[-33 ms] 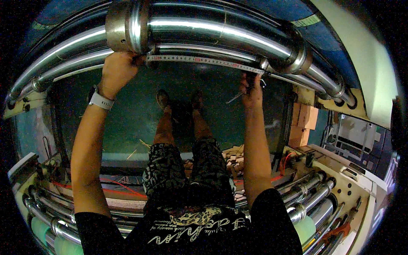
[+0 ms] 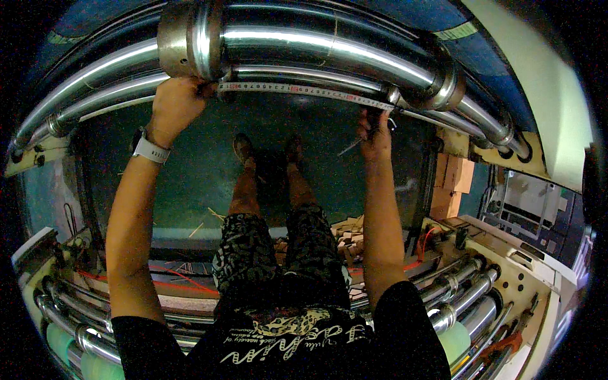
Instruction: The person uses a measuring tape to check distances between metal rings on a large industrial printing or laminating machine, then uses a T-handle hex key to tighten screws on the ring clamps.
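Room on the near side of the measuring tape [image 2: 305, 90], metal beyond
A hand could pass between the left hand [image 2: 178, 104] and right hand [image 2: 377, 132], down toward the legs [image 2: 244, 192]; the thick roller [image 2: 329, 43], its broad collar [image 2: 177, 47] and the thinner rod [image 2: 310, 76] block the far side.

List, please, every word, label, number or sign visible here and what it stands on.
Measuring tape: small black and red numerals, not copied here.
Black T-shirt: pale lettering, large script and smaller lines, wording not copied.
Watch strap: dark marks, too small to tell whether text.
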A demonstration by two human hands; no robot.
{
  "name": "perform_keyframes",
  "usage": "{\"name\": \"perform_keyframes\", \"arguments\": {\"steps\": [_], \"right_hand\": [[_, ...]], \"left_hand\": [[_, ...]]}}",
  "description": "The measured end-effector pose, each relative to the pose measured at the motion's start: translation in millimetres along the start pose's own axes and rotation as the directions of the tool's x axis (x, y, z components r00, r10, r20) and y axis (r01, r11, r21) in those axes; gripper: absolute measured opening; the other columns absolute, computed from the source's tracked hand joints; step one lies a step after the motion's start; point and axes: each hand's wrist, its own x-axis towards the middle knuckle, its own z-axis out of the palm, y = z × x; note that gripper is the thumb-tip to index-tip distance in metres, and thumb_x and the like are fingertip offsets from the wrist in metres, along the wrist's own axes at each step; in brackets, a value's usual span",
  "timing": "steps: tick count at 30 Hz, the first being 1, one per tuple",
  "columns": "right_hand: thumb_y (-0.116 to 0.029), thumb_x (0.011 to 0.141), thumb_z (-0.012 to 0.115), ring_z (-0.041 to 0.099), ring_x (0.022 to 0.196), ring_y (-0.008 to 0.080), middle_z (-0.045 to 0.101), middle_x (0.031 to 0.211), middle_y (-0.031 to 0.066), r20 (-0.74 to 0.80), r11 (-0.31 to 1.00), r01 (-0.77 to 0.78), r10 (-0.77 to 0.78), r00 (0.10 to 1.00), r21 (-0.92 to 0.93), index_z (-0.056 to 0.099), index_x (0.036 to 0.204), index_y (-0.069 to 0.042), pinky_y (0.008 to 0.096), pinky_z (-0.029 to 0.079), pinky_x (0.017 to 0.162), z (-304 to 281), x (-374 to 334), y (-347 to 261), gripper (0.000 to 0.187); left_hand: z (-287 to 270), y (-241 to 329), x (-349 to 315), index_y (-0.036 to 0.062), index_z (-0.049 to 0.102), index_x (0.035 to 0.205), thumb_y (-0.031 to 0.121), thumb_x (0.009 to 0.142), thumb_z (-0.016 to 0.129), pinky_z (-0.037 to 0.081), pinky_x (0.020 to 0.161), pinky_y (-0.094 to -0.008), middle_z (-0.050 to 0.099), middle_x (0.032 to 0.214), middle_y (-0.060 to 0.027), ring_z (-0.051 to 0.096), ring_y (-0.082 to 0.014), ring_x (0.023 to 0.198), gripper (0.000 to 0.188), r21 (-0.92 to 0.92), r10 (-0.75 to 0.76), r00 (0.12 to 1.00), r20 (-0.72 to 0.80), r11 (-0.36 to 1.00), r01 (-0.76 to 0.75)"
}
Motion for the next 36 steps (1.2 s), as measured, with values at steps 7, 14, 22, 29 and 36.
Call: {"name": "perform_keyframes", "arguments": {"steps": [7,14,22,29,36], "right_hand": [[-0.028,0.082,0.06,0.046,0.057,0.0094,0.053,0.071,0.0023,-0.287,0.896,0.317,-0.406,0.867,-0.311,0.051,0.09,-0.009,0.0245,0.035,0.043,8.8,-20.3,-2.8,0.022],[-0.014,0.082,0.06,0.049,0.064,0.0086,0.055,0.078,-0.0016,0.044,0.485,0.624,-0.767,0.64,-0.613,0.056,0.087,-0.007,0.0197,0.04,0.056,5.7,1.5,-20.9,0.01],[-0.006,0.081,0.058,0.048,0.059,0.009,0.054,0.078,0.0004,0.07,0.59,0.639,-0.705,0.706,-0.494,0.056,0.085,-0.007,0.022,0.04,0.05,-13.6,13.4,-27.1,0.005],[-0.011,0.083,0.057,0.053,0.071,0.0135,0.057,0.084,0.005,0.05,0.625,0.579,-0.656,0.753,-0.524,0.052,0.089,-0.005,0.025,0.045,0.06,-8.2,8.6,-29.4,0.01],[-0.014,0.083,0.058,0.054,0.071,0.014,0.057,0.083,0.0057,0.09,0.558,0.606,-0.689,0.719,-0.567,0.052,0.085,-0.004,0.0264,0.045,0.062,-14.3,12.5,-32.7,0.012]], "left_hand": [[2.1,0.1,1.2,0.0099,0.065,0.08,0.028,0.076,0.057,0.048,0.058,-0.0408,0.061,0.071,-0.0136,0.059,-0.0318,0.066,0.02,0.049,0.001,1.0,0.003,0.999,-0.002],[3.8,-6.9,-1.0,0.0107,0.065,0.081,0.032,0.074,0.057,0.048,0.06,-0.0416,0.062,0.071,-0.013,0.06,-0.0309,0.066,0.024,0.143,-0.098,0.986,0.136,0.987,0.078],[-3.2,-5.4,1.3,0.0146,0.065,0.084,0.031,0.075,0.053,0.049,0.06,-0.0417,0.061,0.069,-0.0119,0.06,-0.0298,0.068,0.022,0.074,0.047,0.996,0.073,0.996,-0.053],[4.3,-8.2,-0.2,0.0169,0.066,0.088,0.027,0.071,0.055,0.049,0.062,-0.0407,0.062,0.073,-0.0113,0.061,-0.0285,0.07,0.023,0.029,0.056,0.998,0.023,0.998,-0.057],[8.3,-8.3,3.8,0.0161,0.066,0.084,0.03,0.072,0.054,0.049,0.062,-0.0432,0.062,0.072,-0.0128,0.06,-0.032,0.068,0.022,0.022,0.042,0.999,0.026,0.999,-0.043]]}}
